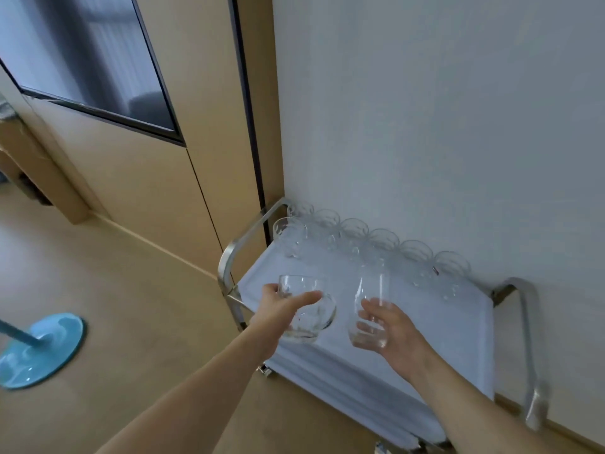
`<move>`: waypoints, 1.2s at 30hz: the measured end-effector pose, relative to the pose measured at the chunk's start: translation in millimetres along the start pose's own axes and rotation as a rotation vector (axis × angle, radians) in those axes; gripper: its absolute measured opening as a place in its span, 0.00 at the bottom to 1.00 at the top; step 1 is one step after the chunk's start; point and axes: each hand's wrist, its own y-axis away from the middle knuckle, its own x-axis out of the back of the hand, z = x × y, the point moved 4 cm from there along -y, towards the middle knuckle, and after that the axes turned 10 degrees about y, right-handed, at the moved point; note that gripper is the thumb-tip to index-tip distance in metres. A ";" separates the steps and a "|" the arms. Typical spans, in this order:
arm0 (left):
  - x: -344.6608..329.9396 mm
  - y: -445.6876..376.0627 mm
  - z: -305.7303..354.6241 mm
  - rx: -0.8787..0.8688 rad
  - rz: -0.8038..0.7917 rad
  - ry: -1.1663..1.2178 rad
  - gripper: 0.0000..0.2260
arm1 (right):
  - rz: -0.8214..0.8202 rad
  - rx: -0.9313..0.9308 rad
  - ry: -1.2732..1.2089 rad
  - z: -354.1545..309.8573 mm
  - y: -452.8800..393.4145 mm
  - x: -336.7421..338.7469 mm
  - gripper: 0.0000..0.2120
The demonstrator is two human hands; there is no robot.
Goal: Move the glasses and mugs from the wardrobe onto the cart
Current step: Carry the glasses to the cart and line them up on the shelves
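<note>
— Over the cart (510,290), what do the hands hold?
— Left hand (278,309) grips one clear glass (314,317); right hand (393,332) curls its fingers (368,327) round another glass (373,303).
— Any writing?
— None legible; a row of glasses (386,244) lines the wall; a blue floor stand (39,348) sits left.

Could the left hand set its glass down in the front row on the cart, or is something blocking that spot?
Probably yes. The left hand holds its glass over the cart, whose front cloth looks bare. The other glasses stand along the wall, apart from it.
</note>
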 end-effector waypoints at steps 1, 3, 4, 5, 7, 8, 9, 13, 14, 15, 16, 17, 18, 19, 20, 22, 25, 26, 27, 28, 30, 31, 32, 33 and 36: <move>-0.6 -6.5 0.7 -0.016 -0.009 -0.014 0.47 | 0.035 -0.004 0.029 0.3 -4.6 -0.3 0.32; -4.1 -19.8 4.3 -0.060 -0.028 -0.053 0.48 | 0.094 0.000 0.087 -2.4 -14.4 -1.6 0.39; -6.4 -27.4 6.9 -0.093 -0.030 -0.090 0.49 | 0.110 0.009 0.114 -5.1 -20.0 -2.2 0.40; -8.5 -34.8 9.5 -0.130 -0.035 -0.131 0.49 | 0.121 0.021 0.148 -8.2 -26.1 -2.1 0.41; -14.3 -49.8 16.3 -0.198 -0.055 -0.212 0.50 | 0.133 0.053 0.204 -15.9 -41.0 -0.3 0.40; -17.5 -57.1 20.2 -0.230 -0.065 -0.263 0.50 | 0.139 0.066 0.224 -20.0 -49.8 1.4 0.39; -20.8 -64.8 24.5 -0.263 -0.071 -0.328 0.50 | 0.146 0.074 0.241 -24.1 -58.8 2.9 0.37; -39.6 -96.5 38.0 -0.340 -0.126 -0.569 0.50 | 0.183 0.079 0.252 -32.6 -92.9 11.6 0.35; -44.9 -106.3 41.5 -0.344 -0.140 -0.635 0.50 | 0.191 0.078 0.249 -33.6 -102.5 14.2 0.36; -48.4 -112.4 44.5 -0.355 -0.150 -0.711 0.50 | 0.198 0.080 0.250 -34.4 -108.8 15.5 0.36; -53.1 -120.9 47.6 -0.371 -0.162 -0.783 0.49 | 0.203 0.080 0.246 -35.8 -117.5 17.5 0.36; -58.2 -129.7 49.9 -0.384 -0.176 -0.841 0.49 | 0.206 0.077 0.245 -37.2 -126.5 20.1 0.36; -62.8 -138.0 51.3 -0.390 -0.188 -0.887 0.48 | 0.205 0.074 0.247 -38.2 -134.4 21.7 0.36; -66.4 -145.6 52.2 -0.391 -0.196 -0.921 0.48 | 0.204 0.071 0.253 -38.8 -141.0 23.0 0.36; -69.5 -153.4 53.0 -0.390 -0.201 -0.949 0.48 | 0.207 0.071 0.257 -39.6 -146.7 23.9 0.36; -76.5 -167.5 54.3 -0.390 -0.210 -0.992 0.49 | 0.229 0.081 0.257 -40.5 -157.2 27.1 0.36; -88.3 -186.4 57.4 -0.390 -0.244 -1.049 0.53 | 0.258 0.100 0.277 -43.1 -170.5 31.4 0.36; -92.0 -192.2 58.6 -0.386 -0.261 -1.069 0.54 | 0.259 0.100 0.281 -44.0 -174.4 32.4 0.36; -94.9 -197.7 59.6 -0.380 -0.275 -1.089 0.55 | 0.260 0.098 0.284 -44.5 -178.2 33.2 0.36; -97.3 -202.5 60.4 -0.372 -0.283 -1.109 0.55 | 0.260 0.098 0.288 -44.5 -181.5 33.6 0.36; -100.9 -211.2 62.2 -0.369 -0.280 -1.146 0.53 | 0.255 0.102 0.302 -43.7 -187.1 33.8 0.36; -102.8 -214.8 63.5 -0.374 -0.277 -1.162 0.52 | 0.251 0.106 0.309 -43.3 -189.3 33.3 0.36; -104.3 -218.2 65.2 -0.385 -0.274 -1.181 0.51 | 0.246 0.111 0.316 -43.1 -191.1 32.2 0.36; -105.7 -221.9 67.3 -0.401 -0.269 -1.210 0.50 | 0.239 0.117 0.323 -43.2 -193.1 30.9 0.36; -105.9 -232.7 73.0 -0.455 -0.239 -1.327 0.50 | 0.226 0.128 0.337 -42.5 -199.5 28.0 0.36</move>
